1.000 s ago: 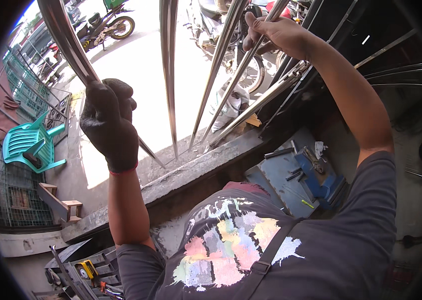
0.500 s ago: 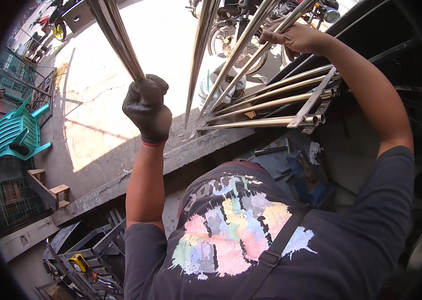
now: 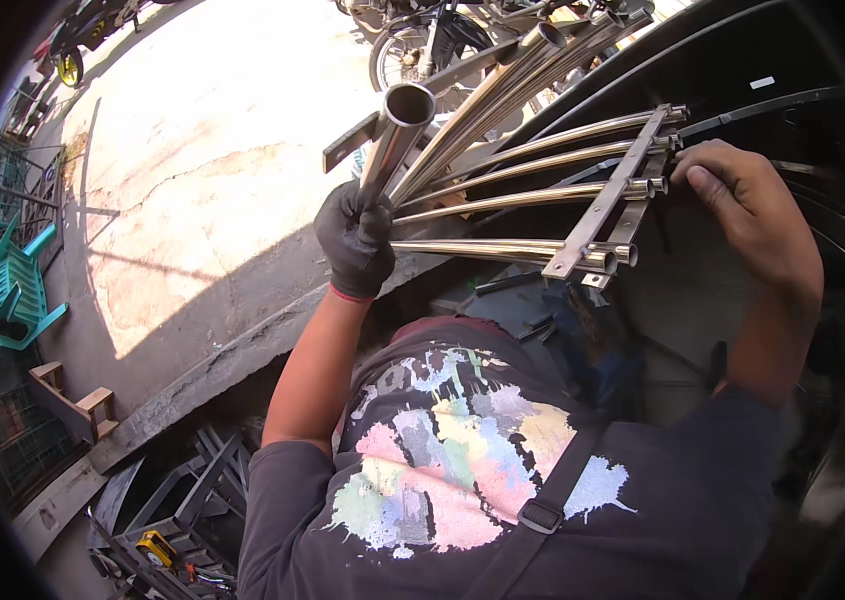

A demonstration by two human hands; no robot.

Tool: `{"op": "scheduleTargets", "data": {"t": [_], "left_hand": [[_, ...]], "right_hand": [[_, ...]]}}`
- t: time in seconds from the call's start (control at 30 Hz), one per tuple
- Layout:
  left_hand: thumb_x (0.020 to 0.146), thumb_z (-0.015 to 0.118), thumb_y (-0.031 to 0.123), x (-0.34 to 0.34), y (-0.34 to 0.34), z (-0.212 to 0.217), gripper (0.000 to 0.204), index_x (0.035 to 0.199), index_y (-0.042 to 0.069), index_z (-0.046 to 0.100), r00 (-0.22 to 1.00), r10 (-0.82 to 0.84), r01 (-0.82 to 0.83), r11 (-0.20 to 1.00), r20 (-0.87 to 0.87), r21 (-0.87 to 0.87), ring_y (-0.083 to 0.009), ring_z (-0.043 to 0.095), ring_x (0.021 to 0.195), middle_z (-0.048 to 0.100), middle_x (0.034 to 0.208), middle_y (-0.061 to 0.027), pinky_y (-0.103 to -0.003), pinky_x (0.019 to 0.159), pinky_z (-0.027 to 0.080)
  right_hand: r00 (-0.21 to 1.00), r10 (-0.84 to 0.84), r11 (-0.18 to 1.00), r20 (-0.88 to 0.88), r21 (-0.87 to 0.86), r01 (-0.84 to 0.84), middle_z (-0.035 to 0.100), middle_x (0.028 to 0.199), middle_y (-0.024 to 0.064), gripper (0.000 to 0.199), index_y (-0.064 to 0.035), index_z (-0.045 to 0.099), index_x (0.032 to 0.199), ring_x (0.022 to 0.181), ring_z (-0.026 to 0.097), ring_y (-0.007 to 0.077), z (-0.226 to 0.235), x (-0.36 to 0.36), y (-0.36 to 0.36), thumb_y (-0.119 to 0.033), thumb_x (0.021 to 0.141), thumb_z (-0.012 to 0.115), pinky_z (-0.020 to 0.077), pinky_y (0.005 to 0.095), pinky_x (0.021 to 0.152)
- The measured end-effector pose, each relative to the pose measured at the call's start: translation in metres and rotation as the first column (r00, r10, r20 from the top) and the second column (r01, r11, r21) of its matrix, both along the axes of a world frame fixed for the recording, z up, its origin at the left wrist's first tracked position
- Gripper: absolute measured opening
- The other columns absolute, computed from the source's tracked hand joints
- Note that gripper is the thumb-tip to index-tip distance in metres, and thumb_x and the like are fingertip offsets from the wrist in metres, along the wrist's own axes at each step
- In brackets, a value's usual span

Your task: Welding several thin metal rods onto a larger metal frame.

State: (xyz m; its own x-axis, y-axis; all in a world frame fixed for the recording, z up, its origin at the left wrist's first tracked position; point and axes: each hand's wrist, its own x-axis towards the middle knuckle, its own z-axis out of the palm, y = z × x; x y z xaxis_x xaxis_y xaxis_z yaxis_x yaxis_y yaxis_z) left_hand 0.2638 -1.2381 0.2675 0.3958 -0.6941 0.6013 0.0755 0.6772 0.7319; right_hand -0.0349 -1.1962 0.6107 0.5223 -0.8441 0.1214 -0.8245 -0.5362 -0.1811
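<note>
My left hand [image 3: 355,240], in a dark work glove, is closed around a shiny metal tube [image 3: 391,145] whose round open end points up at me. A flat metal bar [image 3: 348,143] crosses behind this tube toward more long tubes [image 3: 513,90]. To the right, a row of similar tubes [image 3: 533,200] is joined by a flat bar with holes [image 3: 611,195] near their ends. My bare right hand [image 3: 753,205] is beside those tube ends, fingers loosely bent, with nothing visible in it. Whether its fingertips touch a tube cannot be made out.
Parked motorcycles [image 3: 428,50] stand beyond the tubes. At the left lies a teal plastic chair [image 3: 8,295]. A concrete ledge [image 3: 203,380] runs across below my left arm. Metal frames and a yellow tape measure [image 3: 155,549] lie at lower left. Dark curved panels [image 3: 743,60] are at the right.
My left hand has moved right and down, and the tube's open end has come into view. My right hand has let go of a tube and dropped down and right beside the joined tube ends.
</note>
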Motion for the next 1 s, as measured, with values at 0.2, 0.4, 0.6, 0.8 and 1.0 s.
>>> {"op": "scheduleTargets", "data": {"t": [0.2,0.4,0.6,0.8,1.0], "left_hand": [[0.097,0.060,0.029,-0.018,0.007,0.020,0.031,0.111,0.005,0.073,0.900,0.063,-0.023,0.995,0.432,-0.099,-0.0395,0.065,0.106,0.069,0.109,-0.0183,-0.048,0.099,0.048],[0.085,0.073,0.014,-0.032,0.010,0.029,0.036,0.120,0.007,0.072,0.622,-0.022,-0.043,0.997,0.783,0.063,-0.0371,0.063,0.116,0.071,0.122,-0.0152,-0.048,0.105,0.047],[0.083,0.080,0.023,-0.023,0.010,0.022,0.047,0.128,0.012,0.070,0.474,-0.046,-0.116,0.987,0.879,0.114,-0.0329,0.064,0.119,0.070,0.128,-0.0128,-0.048,0.110,0.043],[0.088,0.077,0.042,-0.018,0.011,0.012,0.068,0.145,0.012,0.059,0.329,-0.022,-0.299,0.946,0.944,0.126,-0.0297,0.057,0.136,0.064,0.143,-0.0127,-0.056,0.121,0.032],[0.089,0.068,0.058,-0.012,0.059,-0.007,0.082,0.153,0.009,0.051,0.294,-0.013,-0.521,0.836,0.956,0.171,-0.0362,0.046,0.146,0.049,0.159,-0.0152,-0.059,0.125,0.019]], "right_hand": [[0.854,0.416,0.905,0.312,-0.047,-0.423,0.063,0.074,0.0104,0.046,-0.0039,0.061,0.073,0.077,0.067,0.0251,0.024,-0.033,0.061,-0.041,0.080,0.088,0.0564,0.0406,0.077],[0.794,0.570,0.641,0.212,0.489,-0.591,0.067,0.074,0.0073,0.036,-0.0068,0.067,0.076,0.073,0.069,0.0286,-0.005,-0.037,0.035,-0.031,0.079,0.093,0.0595,0.0390,0.070],[0.889,0.458,0.471,-0.014,0.852,-0.229,0.072,0.084,0.0126,0.039,-0.0017,0.074,0.088,0.084,0.072,0.0272,-0.105,-0.034,-0.015,-0.039,0.089,0.084,0.0542,0.0387,0.071],[0.867,0.425,0.491,-0.260,0.871,0.021,0.076,0.102,0.0194,0.054,0.0010,0.074,0.106,0.095,0.073,0.0331,-0.318,-0.020,-0.070,-0.052,0.094,0.075,0.0549,0.0441,0.084],[0.653,0.557,0.639,-0.513,0.767,0.058,0.070,0.129,0.0244,0.060,0.0004,0.070,0.128,0.121,0.067,0.0405,-0.440,0.011,-0.097,-0.048,0.093,0.075,0.0543,0.0459,0.101]]}}
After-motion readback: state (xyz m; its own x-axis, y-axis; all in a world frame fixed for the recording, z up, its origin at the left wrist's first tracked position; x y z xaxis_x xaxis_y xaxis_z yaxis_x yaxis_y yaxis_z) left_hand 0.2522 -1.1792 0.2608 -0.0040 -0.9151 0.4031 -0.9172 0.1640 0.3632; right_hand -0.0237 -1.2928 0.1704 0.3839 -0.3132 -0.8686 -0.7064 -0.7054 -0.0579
